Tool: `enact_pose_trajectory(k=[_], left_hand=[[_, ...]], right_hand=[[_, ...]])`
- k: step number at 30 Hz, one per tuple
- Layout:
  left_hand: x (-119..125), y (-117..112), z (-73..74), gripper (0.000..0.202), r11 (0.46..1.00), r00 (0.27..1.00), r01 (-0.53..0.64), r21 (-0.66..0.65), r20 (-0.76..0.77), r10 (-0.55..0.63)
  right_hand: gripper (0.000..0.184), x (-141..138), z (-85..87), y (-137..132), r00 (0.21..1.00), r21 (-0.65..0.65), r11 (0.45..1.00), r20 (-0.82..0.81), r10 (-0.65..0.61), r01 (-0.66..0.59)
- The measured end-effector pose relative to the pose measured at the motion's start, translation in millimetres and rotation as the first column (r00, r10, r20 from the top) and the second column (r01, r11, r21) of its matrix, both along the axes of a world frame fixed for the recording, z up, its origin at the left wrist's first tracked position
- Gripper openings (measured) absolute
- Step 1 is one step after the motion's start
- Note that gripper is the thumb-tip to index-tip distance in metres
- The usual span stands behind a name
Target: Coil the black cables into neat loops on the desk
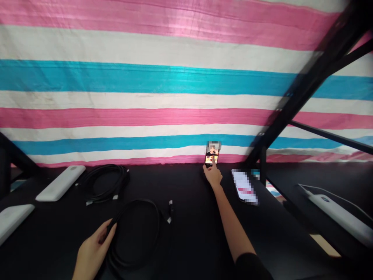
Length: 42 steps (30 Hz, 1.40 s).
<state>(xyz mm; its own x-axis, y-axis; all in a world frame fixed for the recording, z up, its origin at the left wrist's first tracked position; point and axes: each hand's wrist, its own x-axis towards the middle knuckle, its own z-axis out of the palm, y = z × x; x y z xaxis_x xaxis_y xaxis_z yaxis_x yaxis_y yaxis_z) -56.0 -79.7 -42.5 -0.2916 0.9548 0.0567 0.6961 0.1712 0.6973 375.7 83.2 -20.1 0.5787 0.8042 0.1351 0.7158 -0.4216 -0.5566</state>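
Evidently the left hand [93, 245] has its fingers closed around a coiled black cable [159, 225] on the near left of the bench [192, 233], while a right-hand [214, 177] finger overlaps the screen of a phone [208, 158] at the far edge; whether it is gripped, I cannot tell. Pressing hard could topple the phone; slackening the left fingers could let the loops spill.

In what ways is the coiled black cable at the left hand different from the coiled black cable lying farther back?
The near black cable is gripped by the left hand; the far black cable is touched by no hand. The near black cable forms a wide, open ring, while the far black cable looks more closely wound. Both are black and wound in loops.
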Motion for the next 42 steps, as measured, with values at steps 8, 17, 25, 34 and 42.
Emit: enact_pose_trajectory(k=[8, 17, 25, 34, 42], left_hand=[[-0.9, -3.9, 3.7, 0.046, 0.999, 0.999, 0.033, -0.017, -0.003, -0.034], [2.6, -3.4, 8.1, 0.047, 0.999, 1.0, 0.0, -0.037, -0.019, -0.001], [0.1, -3.5, 2.4, 0.041, 1.0, 0.999, 0.029, 0.007, -0.037, -0.029], [-1.7, -0.6, 0.1, 0.045, 0.994, 0.995, 0.06, -0.086, -0.068, -0.066], [21.7, -11.7, 17.1, 0.031, 0.982, 0.933, 0.174, -0.077, -0.306, -0.19]], right_hand=[[0.075, 0.5, 0.5, -6.0, 0.995, 0.084, 0.996, -0.098, -0.031, 0.039], [0.074, 2.2, -0.2, -4.4, 0.997, 0.076, 0.997, -0.083, -0.011, 0.018], [0.071, 2.7, -2.2, -2.1, 0.996, 0.075, 0.997, -0.087, -0.008, 0.015], [0.05, 7.7, -5.0, -7.7, 0.979, 0.265, 0.963, -0.205, 0.004, 0.051], [0.021, -18.0, -0.7, -32.7, 0.983, 0.114, 0.988, -0.139, 0.124, -0.108]])
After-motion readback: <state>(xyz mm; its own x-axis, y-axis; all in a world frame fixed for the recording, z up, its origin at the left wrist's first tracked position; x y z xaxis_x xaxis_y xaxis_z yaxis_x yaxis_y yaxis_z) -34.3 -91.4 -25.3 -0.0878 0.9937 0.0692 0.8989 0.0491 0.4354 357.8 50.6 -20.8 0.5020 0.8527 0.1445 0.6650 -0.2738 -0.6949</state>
